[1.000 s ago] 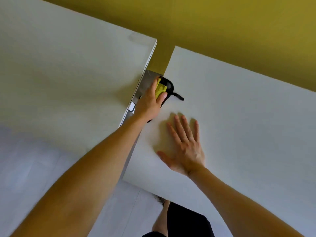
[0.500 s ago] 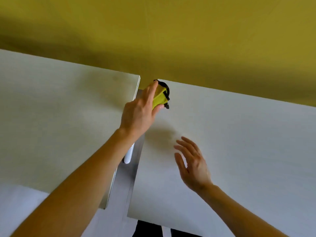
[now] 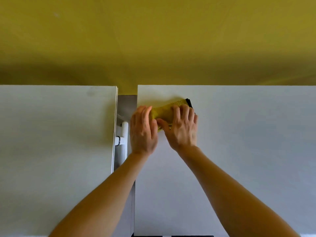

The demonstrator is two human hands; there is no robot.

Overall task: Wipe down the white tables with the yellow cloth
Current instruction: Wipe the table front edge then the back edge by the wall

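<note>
On the right white table [image 3: 239, 151], my right hand [image 3: 182, 130] has joined my left hand [image 3: 142, 132], both gripping the yellow cloth [image 3: 165, 111].

Right white table [image 3: 248, 151] bears the yellow cloth [image 3: 165, 112] near its far-left corner — left white table [image 3: 51, 134] alongside

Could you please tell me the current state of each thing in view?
Yellow fabric cloth with black edging, bunched, held by both hands.
Left hand, gripping the cloth's left end.
Right hand, fingers curled over the cloth, thumb at its near edge.
Right white flat table, bearing the cloth near its far-left corner.
Left white flat table, touched by neither hand.
White plastic handle, in the gap between tables.
</note>
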